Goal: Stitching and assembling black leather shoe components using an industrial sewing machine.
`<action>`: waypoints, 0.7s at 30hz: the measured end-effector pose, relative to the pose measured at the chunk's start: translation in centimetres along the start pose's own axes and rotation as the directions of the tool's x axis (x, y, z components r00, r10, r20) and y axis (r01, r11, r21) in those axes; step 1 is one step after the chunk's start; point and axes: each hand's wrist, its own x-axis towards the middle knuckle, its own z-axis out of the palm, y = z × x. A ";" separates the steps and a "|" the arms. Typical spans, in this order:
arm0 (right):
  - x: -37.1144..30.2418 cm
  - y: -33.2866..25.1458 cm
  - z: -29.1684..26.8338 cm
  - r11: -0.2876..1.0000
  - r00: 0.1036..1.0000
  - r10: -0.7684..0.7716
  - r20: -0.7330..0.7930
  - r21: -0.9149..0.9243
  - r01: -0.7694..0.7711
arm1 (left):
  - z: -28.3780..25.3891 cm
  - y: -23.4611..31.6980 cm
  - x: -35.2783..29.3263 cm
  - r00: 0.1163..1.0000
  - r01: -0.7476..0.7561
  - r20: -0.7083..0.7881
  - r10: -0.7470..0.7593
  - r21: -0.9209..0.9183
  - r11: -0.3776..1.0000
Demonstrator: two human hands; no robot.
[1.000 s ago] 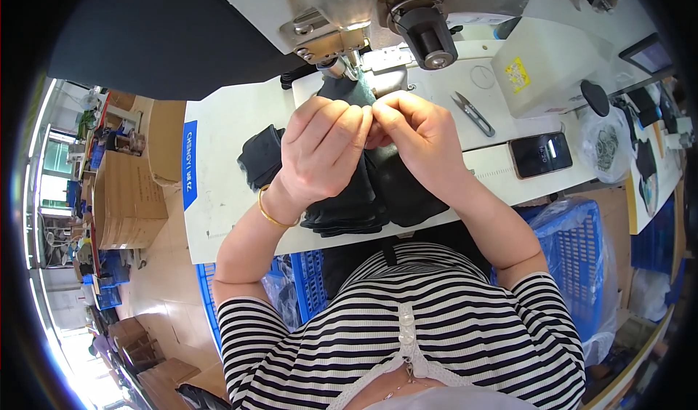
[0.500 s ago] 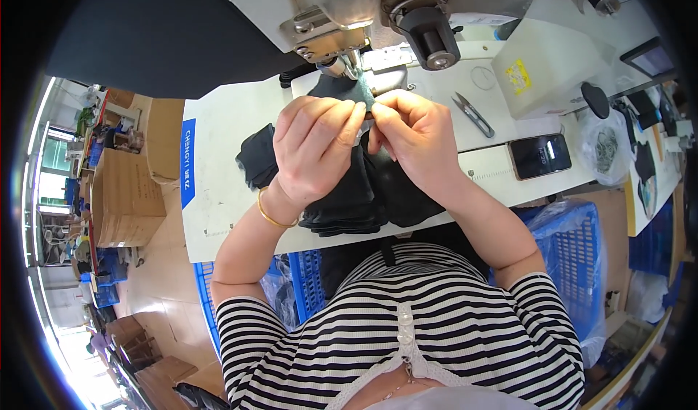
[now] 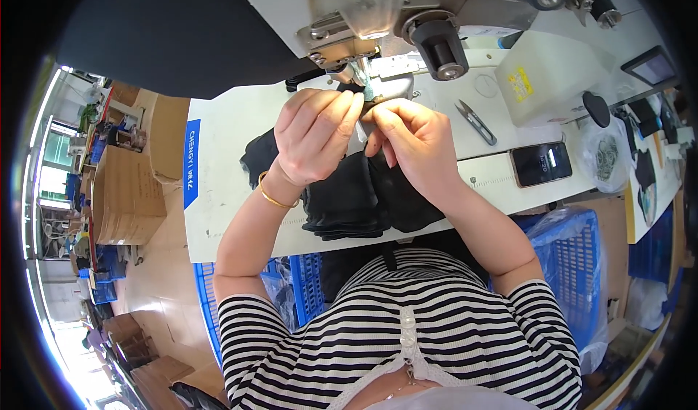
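Note:
My left hand (image 3: 316, 137) and my right hand (image 3: 413, 142) are close together in front of the sewing machine head (image 3: 356, 17). Fingers and thumb are pinched in each, at the edge of a small dark fabric piece (image 3: 352, 88) mostly hidden behind the fingertips. This fabric lies by the metal presser foot (image 3: 359, 70). Below my hands, a stack of black fabric pieces (image 3: 342, 203) rests on the white table (image 3: 233, 221). More black fabric (image 3: 403, 199) is to its right, and another black bundle (image 3: 259, 154) sits left of my left wrist.
Right of my hands lie thread snips (image 3: 476, 123) and a phone (image 3: 542, 164). A translucent bin (image 3: 549, 75) and a plastic bag (image 3: 605, 152) stand farther right. Blue crates (image 3: 571, 264) are below the table edge. Cardboard boxes (image 3: 131, 195) stand at the left.
The dark fabric near the presser foot shows much less than before. Both hands stay pinched at nearly the same place, and the view has shifted slightly.

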 end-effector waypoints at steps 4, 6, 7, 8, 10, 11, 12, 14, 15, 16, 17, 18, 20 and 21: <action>-0.3 0.2 0.0 0.999 1.000 0.023 0.016 -0.026 -0.022 | 0.5 -0.4 -0.4 1.000 0.001 -0.003 0.000 0.018 1.000; -0.4 0.2 -0.1 0.999 0.999 0.030 0.017 -0.041 -0.029 | 0.9 -0.7 -0.5 0.999 0.019 -0.036 -0.019 0.010 1.000; -0.3 0.2 -0.1 0.999 0.999 0.034 0.020 -0.042 -0.034 | 1.1 -0.8 -0.4 0.999 0.020 -0.038 -0.020 0.005 1.000; -0.3 0.2 -0.1 0.998 0.999 0.039 0.022 -0.043 -0.038 | 1.2 -1.0 -0.3 0.999 0.025 -0.046 -0.025 0.012 1.000; -0.3 0.3 -0.1 0.998 0.999 0.036 0.029 -0.062 -0.034 | 1.5 -1.0 -0.3 0.997 0.033 -0.072 -0.031 0.029 0.999; -0.4 0.3 -0.1 0.997 0.999 0.026 0.043 -0.079 -0.022 | 1.4 -0.9 -0.3 0.998 0.047 -0.051 -0.045 0.047 0.998; -0.3 0.4 0.0 0.997 0.998 0.027 0.047 -0.078 -0.024 | 1.6 -1.0 -0.5 0.997 0.055 -0.064 -0.052 0.048 0.997; -0.4 0.5 0.0 0.997 0.999 0.031 0.043 -0.077 -0.027 | 1.8 -1.0 -0.6 0.996 0.061 -0.076 -0.057 0.050 0.997; -0.5 0.5 0.0 0.997 0.999 0.035 0.040 -0.077 -0.032 | 1.9 -0.8 -0.5 0.995 0.075 -0.065 -0.071 0.049 0.996; -0.4 0.6 0.0 0.997 0.999 0.033 0.039 -0.074 -0.030 | 1.9 -0.7 -0.4 0.995 0.088 -0.054 -0.086 0.049 0.995; -0.4 0.6 0.0 0.996 0.998 0.035 0.042 -0.085 -0.031 | 1.9 -0.7 -0.4 0.995 0.085 -0.053 -0.082 0.049 0.995; -0.5 0.7 -0.1 0.995 0.998 0.039 0.048 -0.096 -0.035 | 1.9 -0.6 -0.5 0.995 0.088 -0.053 -0.085 0.053 0.995; -0.5 1.0 0.0 0.995 0.998 0.038 0.058 -0.089 -0.033 | 1.8 -0.5 -0.5 0.995 0.090 -0.052 -0.087 0.058 0.994; -0.5 1.0 0.0 0.996 0.997 0.037 0.066 -0.085 -0.031 | 1.9 -0.5 -0.4 0.994 0.093 -0.055 -0.089 0.056 0.994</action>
